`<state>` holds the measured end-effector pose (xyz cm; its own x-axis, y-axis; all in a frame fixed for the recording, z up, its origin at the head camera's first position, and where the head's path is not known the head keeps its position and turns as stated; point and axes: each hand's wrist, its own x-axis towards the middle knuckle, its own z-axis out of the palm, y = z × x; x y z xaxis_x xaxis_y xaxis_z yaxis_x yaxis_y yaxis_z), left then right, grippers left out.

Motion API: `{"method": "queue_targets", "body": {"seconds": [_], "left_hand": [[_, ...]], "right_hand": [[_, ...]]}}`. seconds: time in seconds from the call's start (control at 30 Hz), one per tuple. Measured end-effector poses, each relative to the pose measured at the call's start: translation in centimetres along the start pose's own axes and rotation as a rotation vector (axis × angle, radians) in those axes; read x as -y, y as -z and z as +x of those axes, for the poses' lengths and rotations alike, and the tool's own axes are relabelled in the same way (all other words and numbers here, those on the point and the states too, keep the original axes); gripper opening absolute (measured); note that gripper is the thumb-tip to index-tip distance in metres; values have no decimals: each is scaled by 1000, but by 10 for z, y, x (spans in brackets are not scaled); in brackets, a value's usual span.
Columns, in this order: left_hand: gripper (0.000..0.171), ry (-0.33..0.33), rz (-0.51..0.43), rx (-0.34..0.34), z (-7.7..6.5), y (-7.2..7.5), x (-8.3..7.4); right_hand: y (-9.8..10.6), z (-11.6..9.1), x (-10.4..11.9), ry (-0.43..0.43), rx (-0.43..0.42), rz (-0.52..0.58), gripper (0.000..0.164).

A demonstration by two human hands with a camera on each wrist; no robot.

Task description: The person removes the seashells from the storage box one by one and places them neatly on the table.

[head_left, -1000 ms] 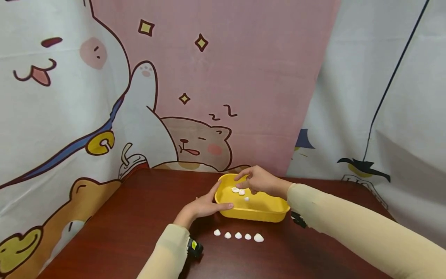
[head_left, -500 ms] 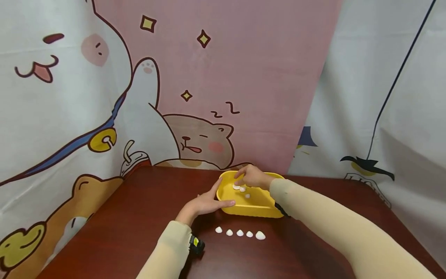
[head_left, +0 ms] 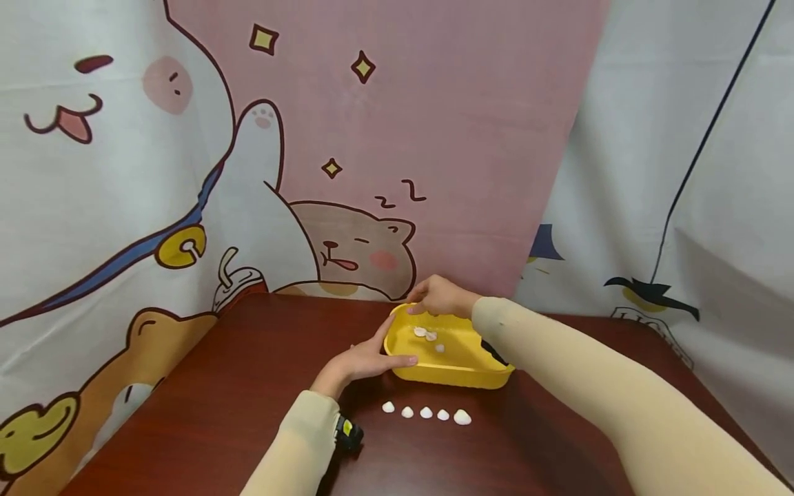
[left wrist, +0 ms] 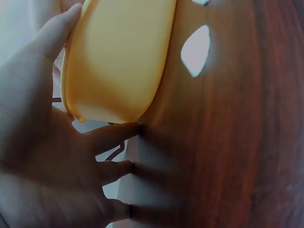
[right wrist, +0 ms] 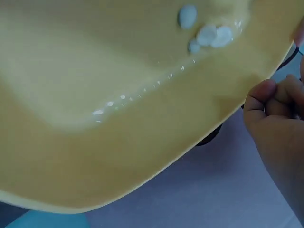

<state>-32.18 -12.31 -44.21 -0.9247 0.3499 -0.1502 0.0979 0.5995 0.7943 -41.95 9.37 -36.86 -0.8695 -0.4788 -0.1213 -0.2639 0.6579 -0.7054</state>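
A yellow tub (head_left: 459, 377) stands on the table, with several small white shells (head_left: 431, 336) lying inside. At its left end is my left hand (head_left: 362, 359). Its thumb lies along the near rim, another finger rests at the end, and straight fingers touch the tabletop in the left wrist view. My right hand (head_left: 442, 296) is over the far left rim, its fingers bent. The right wrist view has its curled fingers (right wrist: 266, 92) just outside the rim. Its fingertips are partly hidden, so I cannot tell whether they pinch the rim, a shell or nothing.
In front of the tub, several white shells (head_left: 426, 412) lie in a row on the dark wooden table (head_left: 248, 413). Behind the table hangs a cartoon-printed cloth (head_left: 465, 172), close to the tub's far side.
My right hand has moved from above the shells in the tub back toward the far left rim. My left hand stays at the tub's left end. The row of shells is unchanged.
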Motion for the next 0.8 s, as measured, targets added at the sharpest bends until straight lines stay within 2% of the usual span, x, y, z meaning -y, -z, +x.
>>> {"method": "queue_targets", "body": {"seconds": [0.17,0.27,0.37,0.5,0.63,0.8], "left_hand": [[117,-21,-37,30,2,5,-1],[118,-26,-39,39,2,2,0],[118,-23,-22,26,3,2,0],[118,-9,-16,18,2,2,2],[117,-1,-8,17,2,2,3],[117,-14,3,22,3,4,0]], "right_hand": [[0,8,-2,25,5,11,23],[-8,9,-11,16,29,10,21],[-16,10,-17,21,32,-23,22],[-25,13,-26,56,-4,-92,26],[-28,15,-34,83,-7,-152,32],[-28,15,-44,65,-2,-209,31]]}}
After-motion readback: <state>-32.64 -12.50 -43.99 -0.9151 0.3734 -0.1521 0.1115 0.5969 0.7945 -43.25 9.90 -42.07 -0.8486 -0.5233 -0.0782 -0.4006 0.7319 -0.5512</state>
